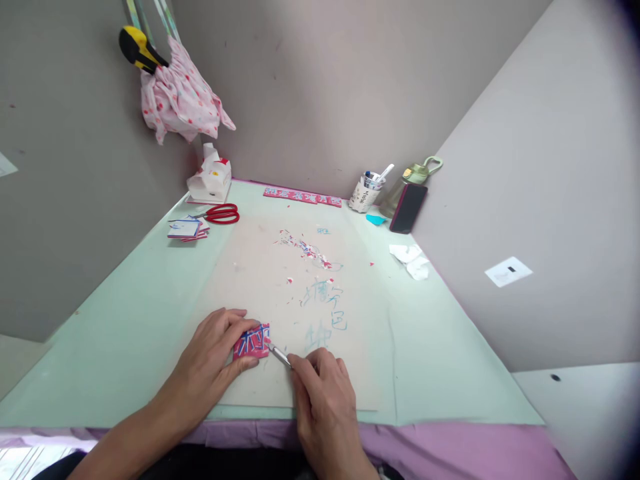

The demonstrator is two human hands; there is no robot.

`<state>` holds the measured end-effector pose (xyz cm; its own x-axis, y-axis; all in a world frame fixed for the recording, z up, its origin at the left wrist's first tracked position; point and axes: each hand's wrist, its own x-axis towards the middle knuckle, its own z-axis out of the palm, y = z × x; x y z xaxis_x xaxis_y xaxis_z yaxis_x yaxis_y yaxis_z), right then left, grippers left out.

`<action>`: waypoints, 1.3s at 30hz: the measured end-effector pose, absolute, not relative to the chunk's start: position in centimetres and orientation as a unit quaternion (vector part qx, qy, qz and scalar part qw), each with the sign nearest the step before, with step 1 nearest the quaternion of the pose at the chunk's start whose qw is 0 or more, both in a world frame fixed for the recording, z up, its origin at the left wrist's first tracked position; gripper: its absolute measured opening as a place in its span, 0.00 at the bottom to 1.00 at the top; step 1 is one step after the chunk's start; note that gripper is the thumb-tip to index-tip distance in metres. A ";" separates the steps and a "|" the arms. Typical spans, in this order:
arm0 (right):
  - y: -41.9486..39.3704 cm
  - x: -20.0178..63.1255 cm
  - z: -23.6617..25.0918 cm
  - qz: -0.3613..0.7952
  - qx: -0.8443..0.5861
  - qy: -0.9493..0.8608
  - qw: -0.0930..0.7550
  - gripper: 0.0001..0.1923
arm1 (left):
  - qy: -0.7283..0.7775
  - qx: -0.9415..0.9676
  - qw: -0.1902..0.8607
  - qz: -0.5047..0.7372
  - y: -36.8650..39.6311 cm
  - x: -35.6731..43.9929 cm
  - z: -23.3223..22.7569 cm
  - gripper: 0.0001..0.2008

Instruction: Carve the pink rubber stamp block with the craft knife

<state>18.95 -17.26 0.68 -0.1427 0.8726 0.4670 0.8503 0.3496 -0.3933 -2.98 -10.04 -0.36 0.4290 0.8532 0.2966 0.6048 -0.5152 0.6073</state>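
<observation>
At pink card's [253, 343] right edge, knife [280, 355]

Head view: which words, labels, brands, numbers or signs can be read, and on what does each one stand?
Pale board: "包", probably, low in the right column of teal writing; the other marks there are unclear.
Pink piece: marked in blue, not surely readable.
Pink strips: too small.
Pen cup: too blurred.
No brand or number is readable.

My green table [440, 347] carries a board [250, 393], with my pink block [250, 343] and crumbs [312, 254] on it; at left, scissors [223, 214], cards [184, 229], a white box [213, 183]; at back, strips [300, 195]; at right, cup [365, 195], bottle [393, 199], phone [409, 209], paper [417, 268].
</observation>
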 end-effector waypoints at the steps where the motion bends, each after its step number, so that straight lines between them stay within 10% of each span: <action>1: -17.3 19.1 0.6 0.013 -0.571 -0.755 0.322 0.15 | 0.446 0.818 0.211 0.297 -10.1 -3.0 -0.4 0.15; 39: -17.5 20.1 1.3 0.032 -0.558 -0.760 0.332 0.12 | 0.459 0.812 0.216 0.288 -10.1 -3.0 -0.3 0.16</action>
<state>20.11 -17.48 1.26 -0.1561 0.8688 0.4699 0.8268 0.3752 -0.4190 -3.03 -10.09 -0.33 0.4127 0.8700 0.2699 0.6217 -0.4856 0.6145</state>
